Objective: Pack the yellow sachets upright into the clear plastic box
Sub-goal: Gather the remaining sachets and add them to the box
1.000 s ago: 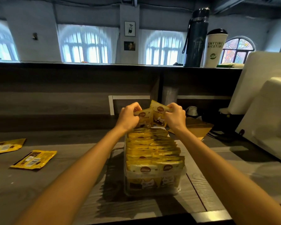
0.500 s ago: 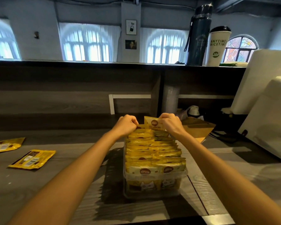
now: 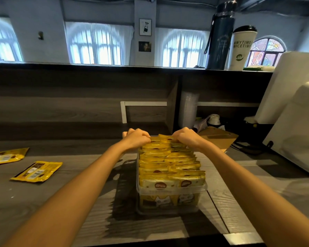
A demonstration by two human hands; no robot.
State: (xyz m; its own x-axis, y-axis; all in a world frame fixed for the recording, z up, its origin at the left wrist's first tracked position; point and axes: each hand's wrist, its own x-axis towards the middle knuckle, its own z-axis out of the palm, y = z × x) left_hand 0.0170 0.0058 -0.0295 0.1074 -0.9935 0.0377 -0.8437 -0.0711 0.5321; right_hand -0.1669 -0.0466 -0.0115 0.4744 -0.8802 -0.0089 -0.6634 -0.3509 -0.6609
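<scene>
A clear plastic box (image 3: 171,190) stands on the wooden counter in front of me, filled with two rows of upright yellow sachets (image 3: 168,163). At its far end my left hand (image 3: 136,139) and my right hand (image 3: 186,137) curl their fingers over the tops of the last sachets (image 3: 161,139), which sit low in the box. Two loose yellow sachets lie flat at the left: one (image 3: 37,172) nearer, another (image 3: 6,156) at the frame edge.
A brown paper bag (image 3: 217,137) lies behind the box to the right. A large white machine (image 3: 296,122) fills the right side. A raised shelf at the back carries a dark flask (image 3: 219,36) and a white cup (image 3: 243,49).
Both hands came down from above the box with the sachets they held, and these now sit pressed in at the far end.
</scene>
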